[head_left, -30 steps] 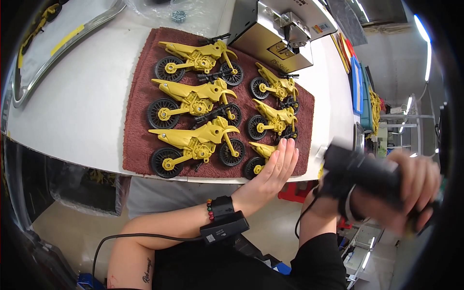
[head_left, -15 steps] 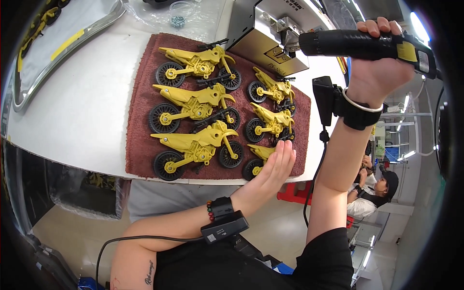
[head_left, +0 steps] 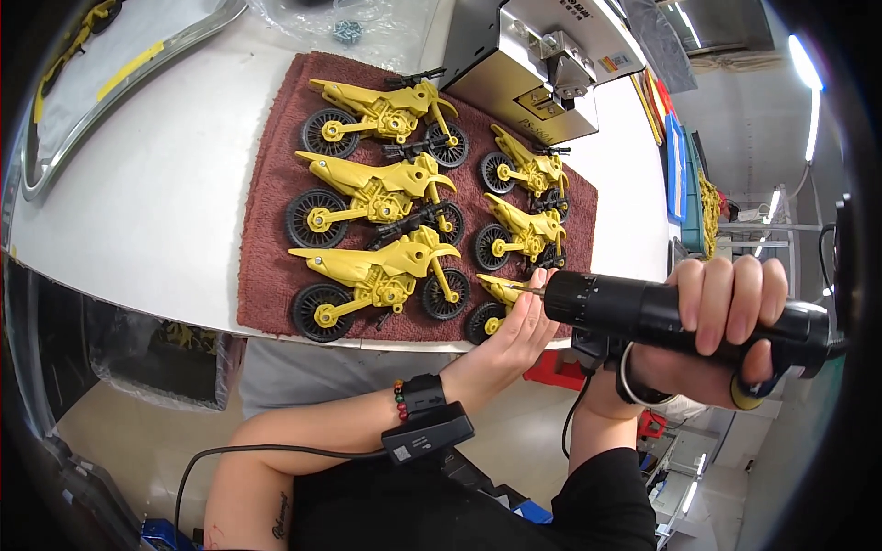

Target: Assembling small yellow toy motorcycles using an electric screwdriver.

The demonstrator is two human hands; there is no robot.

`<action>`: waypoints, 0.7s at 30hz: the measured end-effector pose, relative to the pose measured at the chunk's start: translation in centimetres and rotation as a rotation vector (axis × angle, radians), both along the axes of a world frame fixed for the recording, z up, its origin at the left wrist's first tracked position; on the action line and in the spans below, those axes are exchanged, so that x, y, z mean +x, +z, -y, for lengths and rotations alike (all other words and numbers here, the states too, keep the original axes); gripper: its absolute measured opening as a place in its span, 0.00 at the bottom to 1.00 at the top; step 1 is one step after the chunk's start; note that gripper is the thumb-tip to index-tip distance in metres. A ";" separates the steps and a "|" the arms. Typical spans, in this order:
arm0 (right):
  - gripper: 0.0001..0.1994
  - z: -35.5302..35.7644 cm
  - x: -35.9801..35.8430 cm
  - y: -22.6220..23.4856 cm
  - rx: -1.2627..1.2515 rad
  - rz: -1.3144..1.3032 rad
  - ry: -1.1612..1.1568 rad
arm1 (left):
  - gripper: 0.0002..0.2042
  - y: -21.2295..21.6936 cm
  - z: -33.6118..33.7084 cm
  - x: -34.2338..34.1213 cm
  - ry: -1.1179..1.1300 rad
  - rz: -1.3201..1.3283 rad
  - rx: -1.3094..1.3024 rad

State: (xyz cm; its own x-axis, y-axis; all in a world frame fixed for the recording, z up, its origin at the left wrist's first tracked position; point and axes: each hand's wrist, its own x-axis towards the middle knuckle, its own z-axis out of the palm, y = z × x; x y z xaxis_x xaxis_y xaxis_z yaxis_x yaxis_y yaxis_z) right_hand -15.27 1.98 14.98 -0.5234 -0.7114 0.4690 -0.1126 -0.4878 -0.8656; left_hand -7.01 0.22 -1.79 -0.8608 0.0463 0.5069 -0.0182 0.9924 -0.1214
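Several yellow toy motorcycles with black wheels lie on their sides in two columns on a dark red towel (head_left: 266, 197). My left hand (head_left: 505, 347) is on the nearest toy motorcycle (head_left: 494, 287) of the right column, its fingers bent over that toy and covering the front half. The thumb is hidden. My right hand (head_left: 726, 308) is wrapped round a black electric screwdriver (head_left: 634, 308), held level. Its thin bit (head_left: 528, 289) points left, over the toy and beside my left fingertips. Whether the bit touches a screw cannot be made out.
Behind the towel stands a silver box-shaped screw feeder (head_left: 524, 73). Small screws (head_left: 347, 33) lie on clear plastic at the back. A metal-rimmed tray (head_left: 138, 87) is at the far left. A red stool (head_left: 551, 369) shows below the table edge.
My right hand has brought the screwdriver down from the screw feeder to the nearest right toy motorcycle. My left fingers have bent in closer around that toy.
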 end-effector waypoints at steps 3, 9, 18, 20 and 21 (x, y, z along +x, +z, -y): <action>0.12 -0.2 0.1 -0.4 -0.009 -0.003 -0.014 | 0.23 0.3 0.4 0.0 0.021 -0.055 -0.014; 0.12 0.0 0.3 -1.3 -0.007 -0.009 -0.013 | 0.24 0.7 0.2 0.3 0.009 -0.026 0.009; 0.14 0.6 0.2 -1.4 0.103 -0.080 0.098 | 0.26 1.2 0.5 0.6 -0.033 0.064 0.019; 0.14 0.6 0.2 -1.5 0.083 -0.085 0.089 | 0.26 1.2 0.3 0.4 -0.014 0.046 0.011; 0.14 0.5 0.1 -1.6 0.066 -0.087 0.080 | 0.26 1.2 0.2 0.2 -0.020 0.042 0.009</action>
